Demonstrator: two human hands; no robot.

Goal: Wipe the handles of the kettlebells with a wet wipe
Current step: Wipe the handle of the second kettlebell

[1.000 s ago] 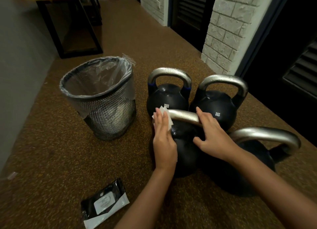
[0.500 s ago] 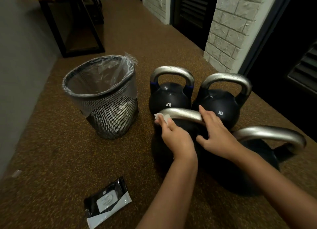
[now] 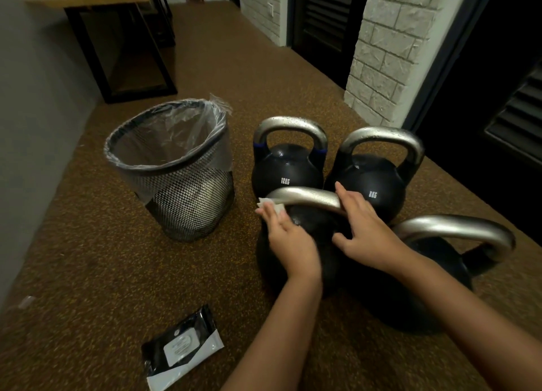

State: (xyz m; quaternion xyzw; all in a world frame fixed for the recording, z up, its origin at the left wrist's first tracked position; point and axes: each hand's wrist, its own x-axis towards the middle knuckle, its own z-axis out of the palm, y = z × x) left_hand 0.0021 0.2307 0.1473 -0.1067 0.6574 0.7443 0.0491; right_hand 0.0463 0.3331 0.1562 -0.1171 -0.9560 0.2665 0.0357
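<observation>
The left hand (image 3: 289,238), flat on the wet wipe (image 3: 271,205), has slid to the handle (image 3: 305,197)'s left end; right hand (image 3: 362,229) apparently clasps it.

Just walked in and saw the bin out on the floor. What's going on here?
A person is cleaning kettlebells. The left hand presses a wet wipe against the left end of the near kettlebell's handle, while the right hand steadies its other end. A wipes pack lies on the floor beside a lined mesh bin.
</observation>
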